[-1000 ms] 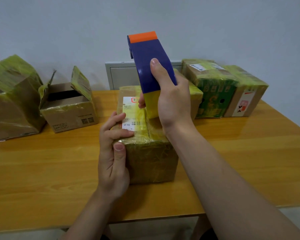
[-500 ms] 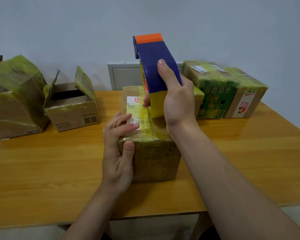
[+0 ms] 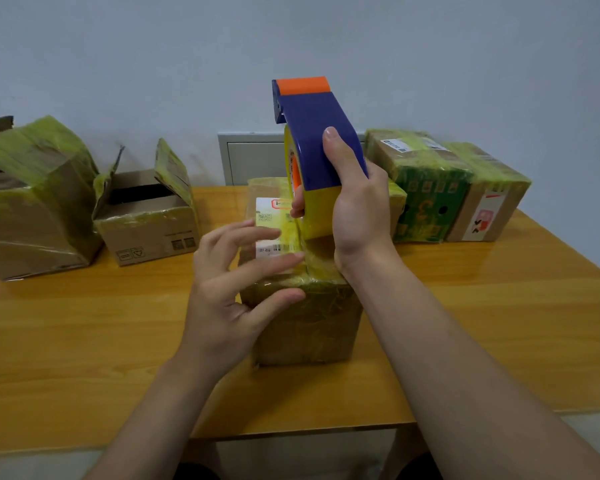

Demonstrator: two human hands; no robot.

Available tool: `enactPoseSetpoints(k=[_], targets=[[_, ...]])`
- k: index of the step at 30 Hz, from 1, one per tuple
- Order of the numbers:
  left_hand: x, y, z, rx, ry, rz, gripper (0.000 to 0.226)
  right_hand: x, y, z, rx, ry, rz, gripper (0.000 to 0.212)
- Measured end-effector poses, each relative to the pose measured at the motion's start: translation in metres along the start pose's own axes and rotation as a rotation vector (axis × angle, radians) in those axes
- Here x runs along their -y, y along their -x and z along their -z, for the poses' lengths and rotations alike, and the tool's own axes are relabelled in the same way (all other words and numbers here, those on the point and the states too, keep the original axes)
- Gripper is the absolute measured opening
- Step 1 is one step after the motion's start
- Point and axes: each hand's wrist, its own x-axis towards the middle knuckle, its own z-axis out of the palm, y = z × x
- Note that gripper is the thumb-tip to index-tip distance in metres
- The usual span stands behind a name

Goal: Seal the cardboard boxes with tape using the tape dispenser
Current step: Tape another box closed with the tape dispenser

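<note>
Right now the work is on the middle box (image 3: pixel 309 320), which stands near the front edge of the table (image 3: pixel 84 341) and is already thickly wrapped in yellowish tape, a white label (image 3: pixel 271 230) showing through on top. The right hand (image 3: pixel 357 216) is curled round the dispenser (image 3: pixel 319 133) and holds it tilted above the far part of the box top. Its tape (image 3: pixel 321 213) seems to run down in a strip onto the top seam. The left hand (image 3: pixel 229 289) is spread open with nothing in it, at the box's near left corner; whether the fingertips touch the lid I cannot tell.

As a judgement, this box is nearly sealed and the strip has yet to be pressed down and cut. Two boxes (image 3: pixel 426 188) at the far right look finished. At the far left, an open box (image 3: pixel 153 226) has its flaps up and is still to do, and the big box (image 3: pixel 32 209) beside it looks unclosed at the top.
</note>
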Motion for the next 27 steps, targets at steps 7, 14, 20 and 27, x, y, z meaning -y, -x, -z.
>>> enactPoseSetpoints(k=[7,14,20,27], targets=[[-0.006,-0.003,-0.003,0.028,0.074,0.042,0.015,0.002,0.000,0.001,-0.017,-0.017,-0.018,0.043],[-0.027,-0.024,0.002,0.148,-0.235,-0.141,0.024,0.009,0.003,0.004,-0.051,-0.137,-0.050,0.049],[-0.029,-0.023,0.001,0.190,-0.148,-0.059,0.023,0.021,0.008,0.010,-0.136,-0.194,-0.017,0.048],[-0.063,-0.043,-0.011,0.300,-0.374,-0.083,0.023,0.031,0.009,0.031,-0.189,-0.101,0.083,0.043]])
